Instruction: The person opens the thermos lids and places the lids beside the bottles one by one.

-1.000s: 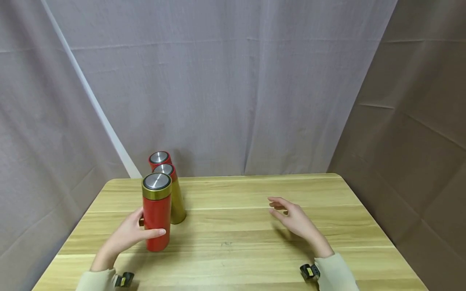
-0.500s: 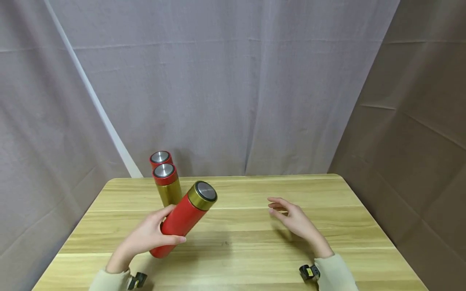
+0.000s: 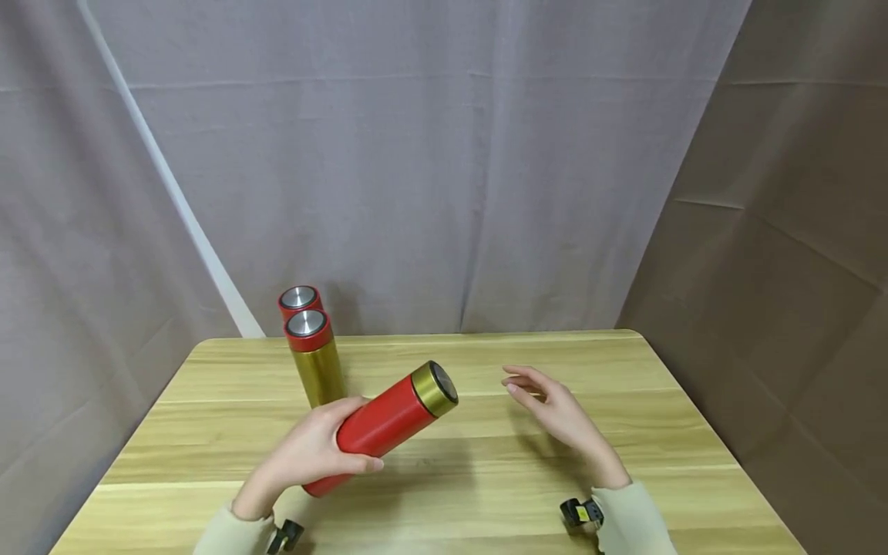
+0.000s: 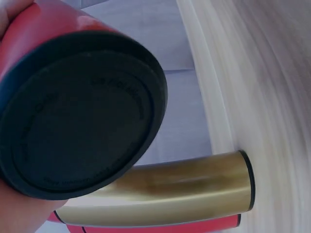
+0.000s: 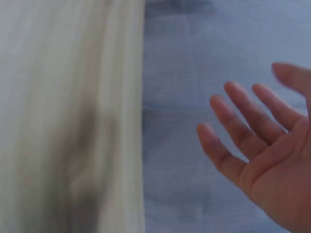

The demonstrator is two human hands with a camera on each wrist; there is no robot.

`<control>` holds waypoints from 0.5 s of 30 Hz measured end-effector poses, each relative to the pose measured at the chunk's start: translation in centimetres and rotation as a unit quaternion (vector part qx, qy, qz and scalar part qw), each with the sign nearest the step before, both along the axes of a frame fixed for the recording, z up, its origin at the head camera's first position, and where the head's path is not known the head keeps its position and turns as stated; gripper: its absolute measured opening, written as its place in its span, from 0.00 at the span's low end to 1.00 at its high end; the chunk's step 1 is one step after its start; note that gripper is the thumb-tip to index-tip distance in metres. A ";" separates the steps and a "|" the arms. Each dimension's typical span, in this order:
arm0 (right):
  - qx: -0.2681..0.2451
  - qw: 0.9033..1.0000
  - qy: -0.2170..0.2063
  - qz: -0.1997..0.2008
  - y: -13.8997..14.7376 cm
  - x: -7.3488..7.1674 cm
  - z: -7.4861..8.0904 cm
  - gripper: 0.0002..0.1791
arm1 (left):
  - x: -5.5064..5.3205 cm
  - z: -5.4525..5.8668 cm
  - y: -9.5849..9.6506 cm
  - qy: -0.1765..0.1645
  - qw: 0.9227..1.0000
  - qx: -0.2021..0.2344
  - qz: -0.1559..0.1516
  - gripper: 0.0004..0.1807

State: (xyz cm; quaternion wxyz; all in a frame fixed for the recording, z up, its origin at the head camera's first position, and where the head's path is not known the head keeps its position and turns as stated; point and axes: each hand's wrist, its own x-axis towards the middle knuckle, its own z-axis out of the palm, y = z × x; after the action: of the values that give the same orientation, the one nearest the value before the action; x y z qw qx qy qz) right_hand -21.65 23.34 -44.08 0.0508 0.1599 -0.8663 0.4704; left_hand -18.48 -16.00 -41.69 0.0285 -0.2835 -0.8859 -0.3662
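My left hand [image 3: 312, 449] grips a red thermos flask [image 3: 387, 418] with a gold band and a silver-topped lid. The flask leans far over, its lid pointing right, and its black base [image 4: 80, 121] faces the left wrist camera. Behind it a gold flask with a red lid band [image 3: 319, 370] stands upright on the table. Mostly hidden behind that one is another red-topped flask [image 3: 299, 298]. My right hand [image 3: 555, 408] is held above the right part of the table, holding nothing; in the right wrist view its fingers [image 5: 243, 121] are spread and loosely bent.
A light wooden table [image 3: 444, 532] lies under both hands. Its far edge meets a grey curtain [image 3: 416, 169]. A brownish cloth wall [image 3: 798, 308] stands along the right side.
The red flask in my left hand has gone from upright to steeply tilted, moving right and away from the two standing flasks. My right hand has hardly moved.
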 end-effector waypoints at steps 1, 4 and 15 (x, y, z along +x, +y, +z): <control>-0.003 1.000 0.001 0.008 -0.3 0.0 0.3 0.25 | 0.0 -0.1 0.0 0.002 1.000 -0.003 0.005 0.28; -0.021 0.999 0.002 0.046 -1.4 -0.1 1.5 0.24 | -0.1 -0.3 0.0 0.004 1.000 -0.011 0.012 0.28; -0.108 0.980 0.041 0.162 -4.2 1.3 4.7 0.26 | 0.2 -0.7 0.5 0.015 1.000 -0.028 0.003 0.29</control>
State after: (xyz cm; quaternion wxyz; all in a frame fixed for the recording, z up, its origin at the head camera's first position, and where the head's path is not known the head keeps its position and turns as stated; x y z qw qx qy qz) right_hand -20.31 19.11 -39.38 0.0266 0.3104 -0.7703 0.5564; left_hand -18.33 -15.51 -42.42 0.0348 -0.2867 -0.8961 -0.3372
